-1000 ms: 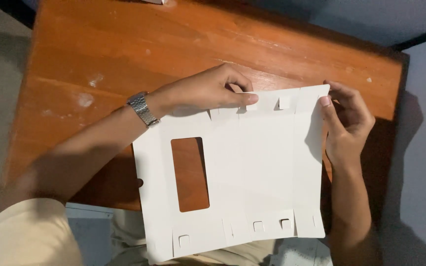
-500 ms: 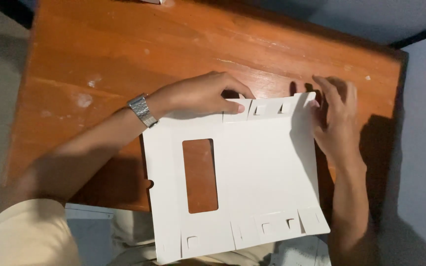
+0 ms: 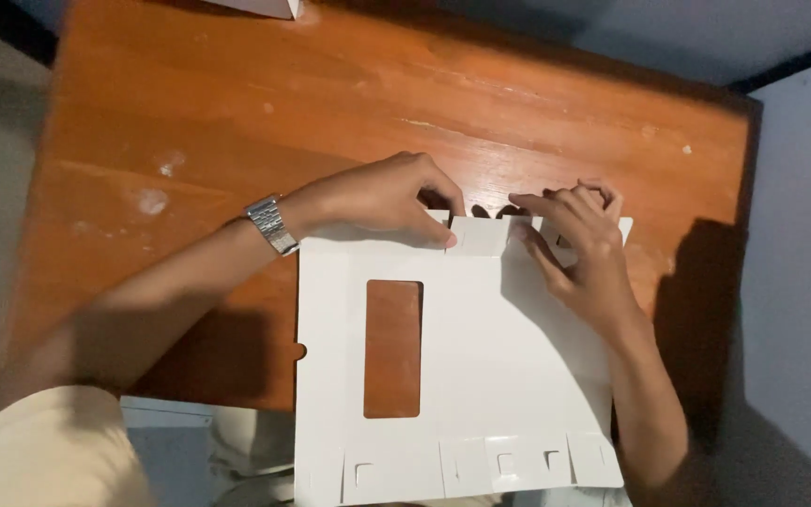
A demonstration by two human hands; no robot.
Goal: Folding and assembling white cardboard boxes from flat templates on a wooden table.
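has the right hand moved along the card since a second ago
Yes. The right hand has slid from the white card's right corner inward along its far edge, toward the left hand, and now presses the flaps there.
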